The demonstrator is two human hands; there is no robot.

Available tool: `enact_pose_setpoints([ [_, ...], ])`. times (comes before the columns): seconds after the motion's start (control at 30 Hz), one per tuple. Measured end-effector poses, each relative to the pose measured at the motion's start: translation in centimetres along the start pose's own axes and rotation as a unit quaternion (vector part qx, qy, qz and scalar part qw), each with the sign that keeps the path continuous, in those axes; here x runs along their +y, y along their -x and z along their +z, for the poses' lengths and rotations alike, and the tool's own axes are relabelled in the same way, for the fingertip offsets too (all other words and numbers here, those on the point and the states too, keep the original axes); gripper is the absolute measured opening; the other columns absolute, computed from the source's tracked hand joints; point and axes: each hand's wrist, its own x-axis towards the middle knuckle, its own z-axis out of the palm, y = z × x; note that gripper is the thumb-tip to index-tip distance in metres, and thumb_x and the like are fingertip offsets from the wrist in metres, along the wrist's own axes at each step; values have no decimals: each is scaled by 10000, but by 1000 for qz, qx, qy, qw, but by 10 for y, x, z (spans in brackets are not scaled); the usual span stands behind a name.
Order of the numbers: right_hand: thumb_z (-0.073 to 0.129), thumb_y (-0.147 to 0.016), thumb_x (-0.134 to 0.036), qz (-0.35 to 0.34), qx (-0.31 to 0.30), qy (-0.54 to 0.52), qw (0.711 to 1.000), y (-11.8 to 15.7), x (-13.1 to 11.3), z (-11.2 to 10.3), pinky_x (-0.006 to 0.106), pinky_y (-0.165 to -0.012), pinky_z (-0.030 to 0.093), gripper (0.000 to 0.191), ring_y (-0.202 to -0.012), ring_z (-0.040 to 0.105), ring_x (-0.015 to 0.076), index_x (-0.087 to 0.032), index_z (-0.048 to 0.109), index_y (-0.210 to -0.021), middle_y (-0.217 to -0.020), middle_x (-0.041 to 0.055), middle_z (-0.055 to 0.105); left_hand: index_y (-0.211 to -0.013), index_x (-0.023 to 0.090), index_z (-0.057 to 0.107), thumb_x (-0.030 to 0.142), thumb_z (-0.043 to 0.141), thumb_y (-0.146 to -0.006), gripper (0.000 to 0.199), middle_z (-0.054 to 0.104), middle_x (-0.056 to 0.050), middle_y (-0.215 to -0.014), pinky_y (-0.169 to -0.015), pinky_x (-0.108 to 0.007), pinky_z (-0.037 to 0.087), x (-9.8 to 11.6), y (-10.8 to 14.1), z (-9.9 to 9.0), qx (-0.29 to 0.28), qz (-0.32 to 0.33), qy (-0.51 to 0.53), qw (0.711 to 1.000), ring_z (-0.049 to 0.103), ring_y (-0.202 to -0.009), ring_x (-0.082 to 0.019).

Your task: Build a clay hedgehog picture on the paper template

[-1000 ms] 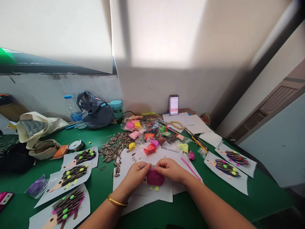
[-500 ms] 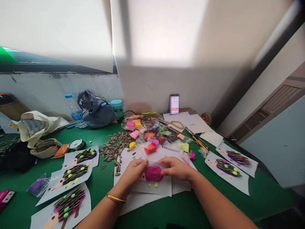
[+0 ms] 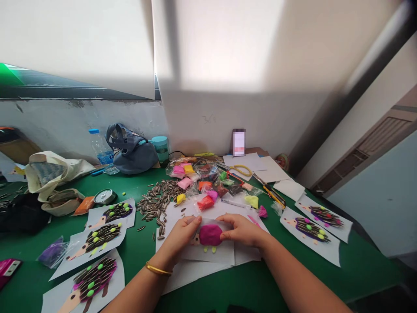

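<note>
Between my hands is a white card point(image 3: 224, 255) bearing a clay hedgehog point(image 3: 210, 235) with a magenta body, a peach face and yellow-green feet. My left hand point(image 3: 183, 234) pinches the card's upper left side, thumb on top. On the right side, my right hand point(image 3: 240, 229) grips it, its thumb at the edge of the magenta clay. White sheets point(image 3: 185, 276) lie under the card. A pile of striped sunflower seeds point(image 3: 158, 200) is beyond my left hand, and bagged coloured clay point(image 3: 206, 202) lies just behind the card.
Seed-covered hedgehog cards point(image 3: 97, 282) lie at the left, more point(image 3: 311, 230) at the right. Scissors point(image 3: 243, 169), a phone point(image 3: 239, 142), a blue bag point(image 3: 133, 152), a teal cup point(image 3: 160, 149) and a bottle point(image 3: 99, 148) stand or lie along the back of the green table point(image 3: 254, 289).
The card and my left hand have shifted very slightly, and my left thumb now sits a little left of the magenta clay. Both hands keep their hold.
</note>
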Motion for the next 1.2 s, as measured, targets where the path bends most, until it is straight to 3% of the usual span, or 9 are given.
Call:
enact_pose_setpoints([
  [0.17, 767, -724, -377, 10, 12, -57, 998, 1, -3, -3, 414, -1016, 435, 427, -1115, 602, 287, -228, 706, -1120, -1175, 52, 688, -1028, 143, 692, 476, 816, -667, 506, 743, -58, -905, -677, -273, 497, 6, 4, 0, -19, 15, -22, 999, 658, -776, -201],
  [0.27, 771, -724, -379, 10, 11, -71, 997, 1, -4, -3, 405, -1010, 438, 426, -1118, 603, 282, -233, 706, -1119, -1180, 47, 686, -1063, 147, 684, 406, 851, -626, 535, 750, -83, -999, -739, -310, 526, 6, 5, 0, -12, 16, -34, 999, 676, -851, -233],
  [0.57, 772, -722, -427, 10, 2, -57, 998, 2, -4, -4, 413, -1032, 425, 466, -1142, 594, 287, -229, 702, -1139, -1209, 56, 679, -1054, 137, 681, 447, 819, -651, 527, 756, -94, -975, -701, -318, 536, 1, 2, -1, -6, 14, -41, 999, 687, -810, -235],
  [0.73, 768, -727, -436, 6, -4, -55, 998, 1, -4, -4, 406, -1016, 434, 463, -1138, 595, 290, -230, 700, -1136, -1199, 55, 682, -1043, 150, 697, 424, 825, -633, 509, 757, -84, -1003, -781, -327, 525, 7, 5, 1, -20, 33, -65, 997, 680, -886, -251],
  [0.9, 766, -729, -457, -7, -8, -30, 1000, 1, -5, -3, 403, -992, 440, 451, -1087, 613, 284, -230, 708, -1115, -1148, 50, 695, -992, 155, 705, 395, 817, -617, 459, 760, -72, -951, -760, -327, 521, 6, 5, 7, 31, 37, -84, 995, 677, -852, -247],
  [1.1, 772, -727, -459, -5, -11, -46, 999, 1, -6, -3, 393, -993, 449, 483, -1109, 608, 285, -228, 698, -1144, -1176, 52, 690, -997, 147, 694, 465, 802, -646, 486, 750, -74, -952, -737, -311, 509, 3, 4, 5, 18, 35, -65, 997, 663, -826, -233],
  [1.2, 769, -734, -442, 1, -9, -39, 999, 1, -4, -5, 398, -1020, 437, 481, -1150, 591, 286, -231, 690, -1158, -1217, 55, 676, -979, 136, 687, 552, 713, -735, 483, 733, -66, -905, -710, -298, 495, 1, 2, 2, 15, 39, -76, 996, 648, -787, -214],
])
